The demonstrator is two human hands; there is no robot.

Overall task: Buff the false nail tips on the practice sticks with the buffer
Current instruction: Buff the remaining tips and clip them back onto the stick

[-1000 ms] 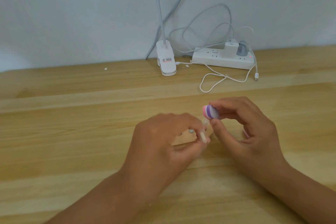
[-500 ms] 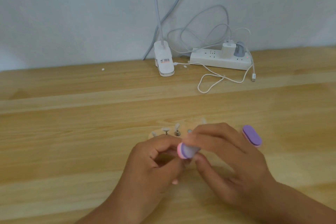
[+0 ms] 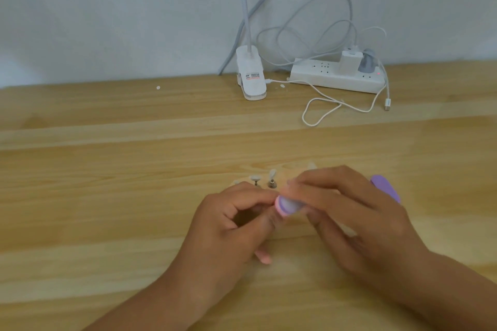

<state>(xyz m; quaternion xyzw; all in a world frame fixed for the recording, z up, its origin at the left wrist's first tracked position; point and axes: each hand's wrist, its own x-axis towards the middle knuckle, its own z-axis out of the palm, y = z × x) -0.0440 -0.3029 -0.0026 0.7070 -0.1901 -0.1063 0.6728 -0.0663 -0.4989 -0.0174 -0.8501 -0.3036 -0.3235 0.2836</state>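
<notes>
Head view is barely changing: right hand (image 3: 349, 220) is still pinching the pink-and-purple buffer (image 3: 286, 205) at lower centre; left hand (image 3: 228, 226) is curling just beside it, its hold hidden.

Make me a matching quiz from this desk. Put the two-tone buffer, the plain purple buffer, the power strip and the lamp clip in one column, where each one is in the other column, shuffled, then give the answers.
Things
1. pink and purple buffer
2. plain purple buffer
3. power strip
4. lamp clip

Places
A. at the back of the table, with a bendy neck rising from it
B. in the grip of the right hand
C. lying on the table beyond the right hand
D. at the back, right of the lamp clip

Pairs: 1-B, 2-C, 3-D, 4-A
</notes>
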